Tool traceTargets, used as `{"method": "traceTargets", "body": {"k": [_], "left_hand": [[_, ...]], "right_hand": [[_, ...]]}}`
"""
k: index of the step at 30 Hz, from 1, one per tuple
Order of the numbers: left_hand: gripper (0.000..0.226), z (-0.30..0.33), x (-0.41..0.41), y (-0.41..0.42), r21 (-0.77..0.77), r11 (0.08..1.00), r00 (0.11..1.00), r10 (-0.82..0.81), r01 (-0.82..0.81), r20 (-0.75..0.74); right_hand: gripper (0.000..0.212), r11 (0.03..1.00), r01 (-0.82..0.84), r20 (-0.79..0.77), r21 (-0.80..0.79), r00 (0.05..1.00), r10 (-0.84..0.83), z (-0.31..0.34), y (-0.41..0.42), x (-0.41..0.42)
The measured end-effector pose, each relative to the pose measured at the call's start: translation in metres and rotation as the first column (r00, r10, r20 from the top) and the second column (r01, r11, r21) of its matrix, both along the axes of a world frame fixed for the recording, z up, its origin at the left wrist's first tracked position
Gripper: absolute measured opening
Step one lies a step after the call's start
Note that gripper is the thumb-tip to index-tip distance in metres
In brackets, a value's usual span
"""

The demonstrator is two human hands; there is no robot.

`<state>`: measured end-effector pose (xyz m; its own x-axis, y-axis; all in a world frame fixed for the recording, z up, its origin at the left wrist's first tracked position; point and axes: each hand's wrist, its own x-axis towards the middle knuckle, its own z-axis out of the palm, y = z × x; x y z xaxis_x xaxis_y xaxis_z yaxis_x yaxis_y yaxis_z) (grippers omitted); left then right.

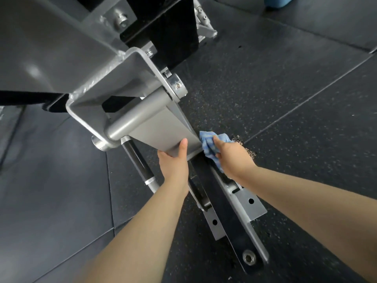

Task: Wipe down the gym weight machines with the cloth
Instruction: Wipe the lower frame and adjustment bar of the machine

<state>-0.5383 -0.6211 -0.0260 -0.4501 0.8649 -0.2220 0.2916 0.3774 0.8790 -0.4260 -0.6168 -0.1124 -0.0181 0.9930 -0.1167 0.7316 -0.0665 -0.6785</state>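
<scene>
A grey metal weight machine fills the upper left, with a swinging grey arm (pixel 157 129) hanging from a pivot bracket (pixel 114 92). My left hand (pixel 173 160) grips the lower end of that arm, thumb on top and fingers underneath. My right hand (pixel 230 158) holds a crumpled blue cloth (pixel 210 142) against the right edge of the same arm. The fingers wrap the cloth, and part of it hangs below the hand.
A black base bar (pixel 230 227) with grey plates and a bolt (pixel 248 257) runs along the floor under my arms. A black-gripped handle (pixel 138 160) sticks out left of the arm. Dark speckled rubber floor tiles (pixel 285 99) surround the machine. A blue object (pixel 277 2) stands at the top right.
</scene>
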Motion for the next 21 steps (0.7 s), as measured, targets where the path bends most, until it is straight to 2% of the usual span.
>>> {"method": "traceTargets", "body": {"k": [2, 4, 6, 11, 13, 15, 17, 21], "left_hand": [[0.064, -0.003, 0.004, 0.000, -0.001, 1.000, 1.000, 0.007, -0.007, -0.025], [0.066, -0.004, 0.005, -0.001, -0.026, 1.000, 0.999, 0.017, -0.018, -0.029], [0.066, -0.004, 0.005, 0.000, -0.039, 0.999, 1.000, 0.008, -0.009, -0.024], [0.069, -0.007, 0.002, 0.002, -0.059, 0.998, 0.999, -0.027, 0.025, -0.038], [0.071, -0.006, 0.003, 0.002, -0.055, 0.998, 0.999, -0.021, 0.019, -0.037], [0.071, -0.006, 0.004, 0.002, -0.060, 0.998, 0.999, -0.011, 0.009, -0.040], [0.072, -0.005, 0.005, 0.000, -0.085, 0.996, 0.999, 0.006, -0.010, -0.054], [0.070, -0.017, 0.008, -0.011, -0.128, 0.992, 0.998, -0.020, 0.014, -0.053]], "right_hand": [[0.036, 0.990, -0.035, -0.027, -0.137, 0.999, 0.031, -0.002, -0.007, 0.005], [0.017, 0.962, -0.074, -0.119, -0.262, 0.992, 0.044, -0.001, -0.003, 0.006], [0.016, 0.936, -0.090, -0.166, -0.341, 0.986, 0.035, 0.000, 0.011, 0.002], [0.016, 0.926, 0.120, -0.085, -0.358, 0.984, -0.160, -0.017, 0.026, -0.018], [0.023, 0.935, 0.097, -0.059, -0.341, 0.991, -0.124, -0.013, 0.025, -0.018], [0.016, 0.944, 0.072, -0.107, -0.322, 0.988, -0.111, -0.008, 0.022, -0.017], [0.022, 0.955, 0.055, -0.130, -0.292, 0.987, -0.096, -0.007, 0.014, -0.016], [0.028, 0.963, 0.036, 0.044, -0.267, 0.999, -0.026, -0.014, -0.018, -0.013]]}}
